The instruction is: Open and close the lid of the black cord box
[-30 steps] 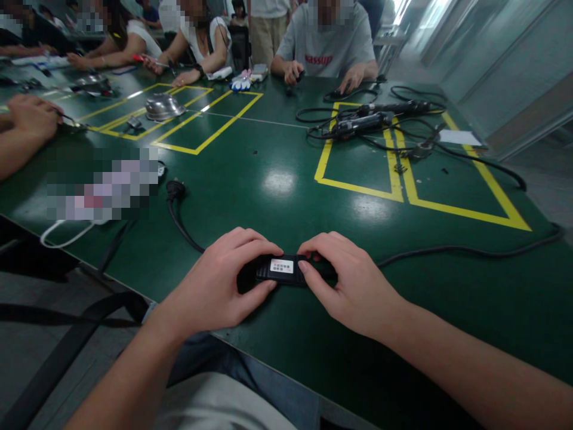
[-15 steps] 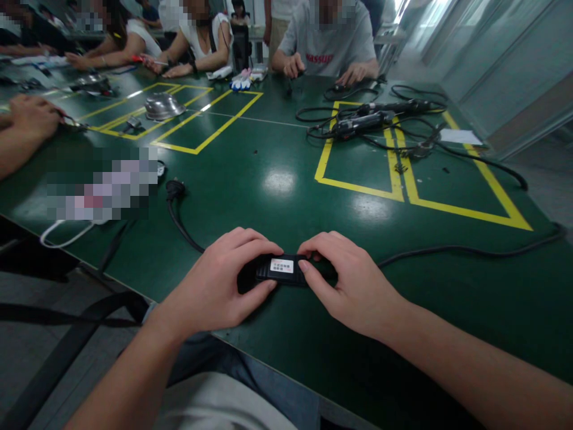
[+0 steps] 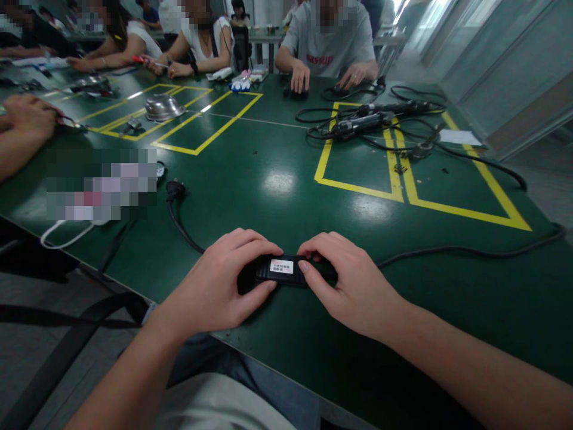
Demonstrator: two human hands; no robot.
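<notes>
A small black box (image 3: 282,270) with ribbed ends and a white printed label lies near the front of the green table. Thumb and fingers of my left hand (image 3: 228,278) close around its left end. Its right end is gripped by my right hand (image 3: 344,272), thumb on the near side. From behind my left hand a black cord (image 3: 183,230) runs to a plug (image 3: 175,189) on the table. Another length of black cable (image 3: 456,249) leads off to the right from my right hand. The fingers hide both ends of the box.
Black electric screwdrivers (image 3: 364,123) with tangled cables lie across yellow tape marks at the right. A metal bowl (image 3: 163,107) stands at the back left, and a blurred pale object (image 3: 105,188) lies nearer. Another person's hand (image 3: 33,116) rests at the left edge. Several people sit opposite.
My hands and the black box keep the same position. Across the table, the person in the grey shirt has lowered a hand onto a dark object.
</notes>
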